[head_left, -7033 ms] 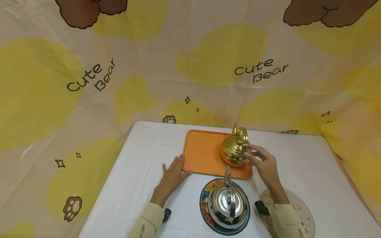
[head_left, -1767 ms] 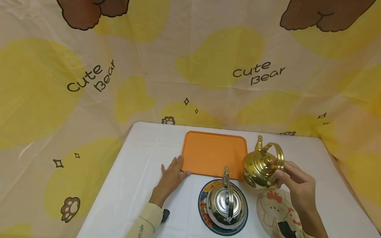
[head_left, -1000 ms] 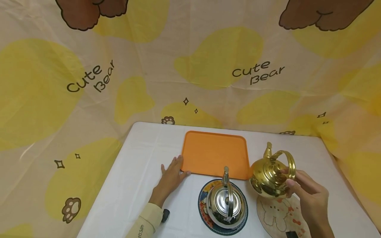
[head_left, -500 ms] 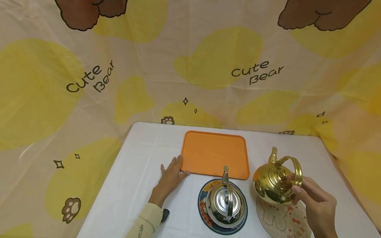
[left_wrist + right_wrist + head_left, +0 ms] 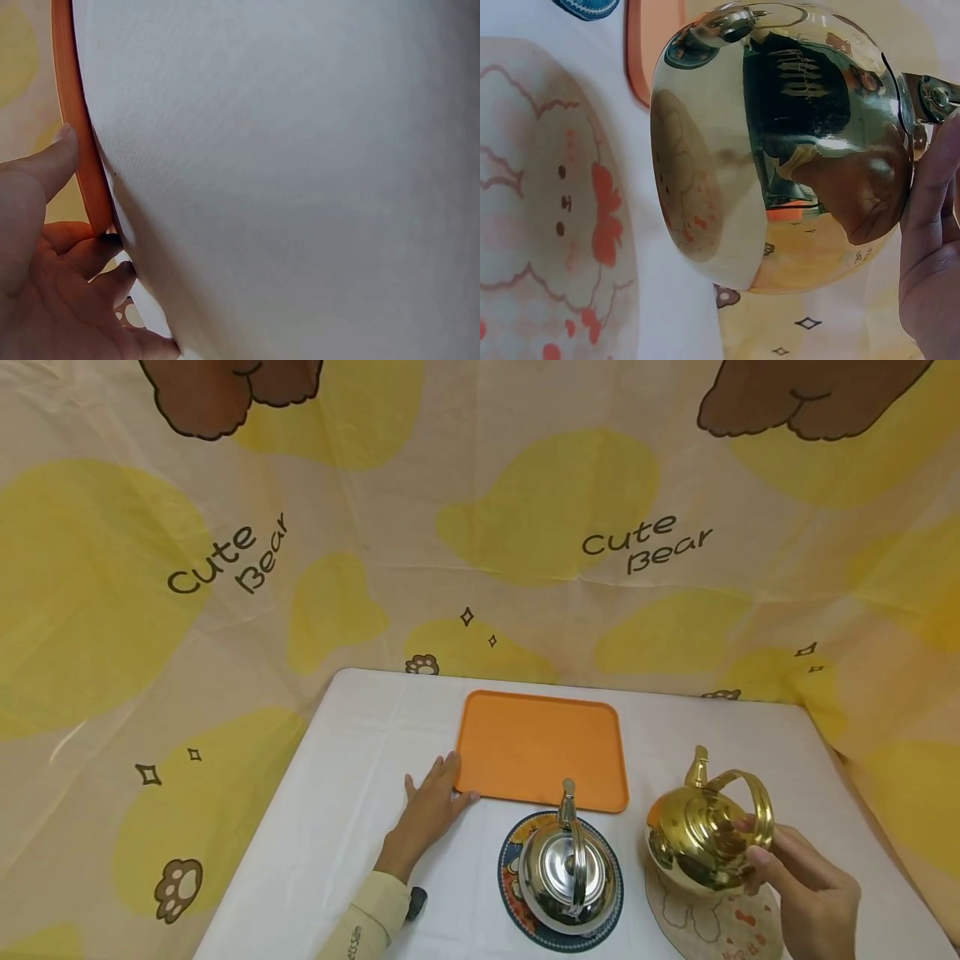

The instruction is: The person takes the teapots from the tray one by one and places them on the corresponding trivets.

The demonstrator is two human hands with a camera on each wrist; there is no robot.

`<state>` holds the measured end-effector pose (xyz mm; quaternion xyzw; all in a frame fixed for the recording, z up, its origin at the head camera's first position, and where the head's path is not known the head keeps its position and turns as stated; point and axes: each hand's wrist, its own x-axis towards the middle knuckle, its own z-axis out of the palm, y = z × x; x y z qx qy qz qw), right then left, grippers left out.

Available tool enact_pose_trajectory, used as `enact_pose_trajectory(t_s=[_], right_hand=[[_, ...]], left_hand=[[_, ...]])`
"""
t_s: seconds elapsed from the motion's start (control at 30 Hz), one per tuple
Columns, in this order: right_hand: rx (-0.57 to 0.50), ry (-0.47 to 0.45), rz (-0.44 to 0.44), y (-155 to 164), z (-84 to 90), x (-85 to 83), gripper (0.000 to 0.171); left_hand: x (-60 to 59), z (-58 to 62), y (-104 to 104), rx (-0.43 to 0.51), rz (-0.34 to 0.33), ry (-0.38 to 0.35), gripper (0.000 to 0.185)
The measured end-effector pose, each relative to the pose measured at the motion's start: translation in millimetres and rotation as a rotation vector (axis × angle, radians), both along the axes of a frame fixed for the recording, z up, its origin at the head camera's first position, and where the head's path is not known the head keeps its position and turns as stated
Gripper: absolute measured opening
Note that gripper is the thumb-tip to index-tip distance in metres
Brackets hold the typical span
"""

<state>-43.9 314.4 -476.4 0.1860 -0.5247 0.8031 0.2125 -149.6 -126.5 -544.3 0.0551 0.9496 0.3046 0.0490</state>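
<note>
My right hand grips the arched handle of a shiny gold teapot, fingers through the handle and thumb on its near side. The pot is upright with its spout pointing away, over the far part of a round cream mat with a bear drawing. In the right wrist view a strip of white cloth shows between the gold teapot and the mat. My left hand lies with spread fingers at the near left corner of an orange tray, touching its edge.
A silver teapot stands on a round blue-rimmed patterned mat, near the tray's front edge and left of the cream mat. The white-covered table ends at a patterned yellow-and-beige cloth backdrop.
The gold teapot has left the orange tray in my right hand, travelling right and nearer to me, to over the cream mat. My left hand has stayed at the tray's corner.
</note>
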Motion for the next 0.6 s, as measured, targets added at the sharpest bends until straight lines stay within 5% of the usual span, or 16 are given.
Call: enact_pose_trajectory(t_s=[0.6], right_hand=[[0.024,-0.124,-0.111,8,-1.6,23.9,0.035]], left_hand=[[0.1,-2.6,-1,-0.050,-0.010,0.009,0.084]])
